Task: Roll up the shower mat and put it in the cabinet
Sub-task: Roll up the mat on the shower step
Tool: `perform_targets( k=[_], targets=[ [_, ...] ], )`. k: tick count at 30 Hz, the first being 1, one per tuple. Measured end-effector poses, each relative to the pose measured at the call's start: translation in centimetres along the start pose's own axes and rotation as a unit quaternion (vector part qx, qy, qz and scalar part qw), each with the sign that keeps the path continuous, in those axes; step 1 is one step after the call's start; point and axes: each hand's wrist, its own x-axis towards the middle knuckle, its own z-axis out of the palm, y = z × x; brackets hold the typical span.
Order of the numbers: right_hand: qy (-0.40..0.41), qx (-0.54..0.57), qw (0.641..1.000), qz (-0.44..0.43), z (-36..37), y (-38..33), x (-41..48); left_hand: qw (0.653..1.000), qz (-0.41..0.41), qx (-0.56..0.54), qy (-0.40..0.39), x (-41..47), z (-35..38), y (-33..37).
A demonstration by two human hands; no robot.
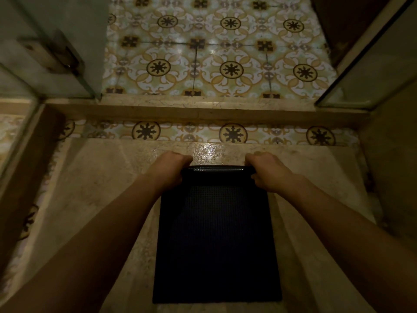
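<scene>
A dark, finely textured shower mat (216, 240) lies flat on the beige stone shower floor, running from the bottom of the view up to the middle. Its far edge is curled over into a thin roll (216, 170). My left hand (170, 169) grips the left end of that roll. At the roll's right end my right hand (267, 171) is closed on it. Both forearms reach in from the bottom corners. No cabinet is in view.
A raised stone threshold (203, 109) crosses the view beyond the mat, with patterned floor tiles (225, 53) past it. A glass door with a metal hinge (54, 53) stands at the upper left. A glass panel (372, 75) stands at the upper right.
</scene>
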Motion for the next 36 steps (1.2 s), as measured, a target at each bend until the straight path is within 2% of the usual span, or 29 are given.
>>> perform_targets(
  k=[4, 10, 16, 22, 27, 32, 36],
  targets=[
    [-0.011, -0.002, 1.000, -0.002, 0.0, 0.1, -0.2, 0.997, -0.037, -0.041, -0.049, -0.1, -0.1, -0.9],
    [0.002, 0.002, 1.000, -0.006, 0.5, 0.0, -0.6, 1.000, -0.007, -0.011, 0.005, -0.5, 0.5, -0.5],
    [0.008, 0.004, 1.000, -0.014, 0.9, 0.0, -1.5, 0.998, -0.018, -0.033, -0.048, -0.8, 0.1, -1.2],
    [0.017, 0.012, 1.000, -0.021, 1.0, -0.3, -2.4, 1.000, -0.002, 0.002, -0.004, -1.4, 0.5, -0.3],
    [0.001, -0.006, 1.000, -0.016, 1.0, -0.5, -2.5, 0.998, -0.012, -0.024, -0.056, -1.9, -0.2, -0.8],
    [0.014, -0.042, 0.998, -0.032, 1.5, -0.8, -2.9, 0.999, 0.005, 0.005, -0.036, -2.4, 0.6, 0.0],
    [-0.026, -0.039, 0.998, -0.045, 1.1, -0.9, -3.0, 0.998, 0.025, 0.010, -0.054, -2.4, 0.6, 0.1]
  ],
)
